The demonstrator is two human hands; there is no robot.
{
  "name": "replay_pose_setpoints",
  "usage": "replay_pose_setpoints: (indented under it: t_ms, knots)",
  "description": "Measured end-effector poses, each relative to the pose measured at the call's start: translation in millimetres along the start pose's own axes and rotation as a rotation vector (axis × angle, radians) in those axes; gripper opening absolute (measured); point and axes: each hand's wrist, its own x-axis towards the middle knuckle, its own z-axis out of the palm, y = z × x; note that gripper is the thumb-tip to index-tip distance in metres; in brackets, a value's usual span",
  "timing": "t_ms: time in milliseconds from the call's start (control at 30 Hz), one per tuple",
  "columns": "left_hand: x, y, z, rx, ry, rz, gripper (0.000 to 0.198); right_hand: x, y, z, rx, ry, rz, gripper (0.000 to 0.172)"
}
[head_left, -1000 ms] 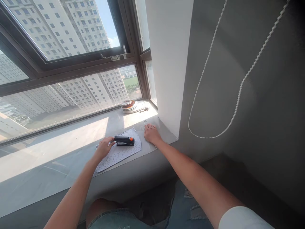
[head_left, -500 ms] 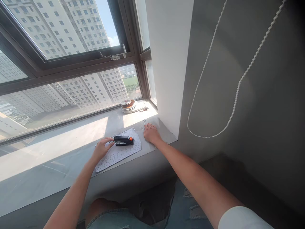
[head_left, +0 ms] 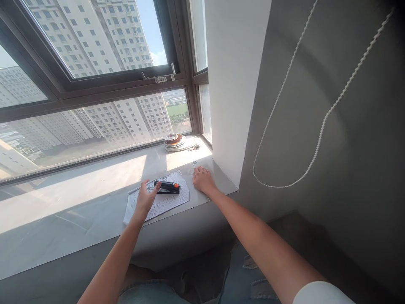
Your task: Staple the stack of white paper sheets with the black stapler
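A black stapler (head_left: 169,187) with an orange spot lies across the printed paper sheets (head_left: 167,205) on the windowsill. My left hand (head_left: 146,200) is at the stapler's left end, thumb and fingers spread apart. Its thumb overlaps the stapler's tip; whether it presses on it I cannot tell. Right of the papers, my right hand (head_left: 203,179) rests palm down on the sill, its fingers laid on the surface. A small pale item (head_left: 194,163) shows just beyond those fingertips, too small to name. What lies under the palm is hidden.
Stacked round plates or discs (head_left: 174,142) sit in the sill's far corner, with a small dark item (head_left: 194,147) beside them. A brown window frame (head_left: 126,82) runs behind. On the right, a white beaded cord (head_left: 283,185) hangs before the grey wall.
My left hand has shifted right along the stapler, and its fingers have spread from a closer grasp at the tip. My right hand stays in place. The view has moved slightly.
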Motion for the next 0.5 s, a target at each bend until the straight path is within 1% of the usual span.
replay_pose_setpoints:
  t_ms: [100,267,367,500]
  knots:
    - [2,12,16.6,0.047,0.061,-0.056,0.094,0,1,1,0.003,0.011,-0.009,0.036]
    - [-2,19,40.1,0.107,0.16,-0.039,0.087,1,1,2,0.016,0.01,-0.015,0.037]
    - [-6,18,45.7,0.086,0.198,-0.026,0.082,1,1,4,0.027,0.018,-0.015,0.036]
    - [-9,15,48.3,0.083,0.253,-0.004,0.083,0,1,2,0.078,0.046,-0.024,0.031]
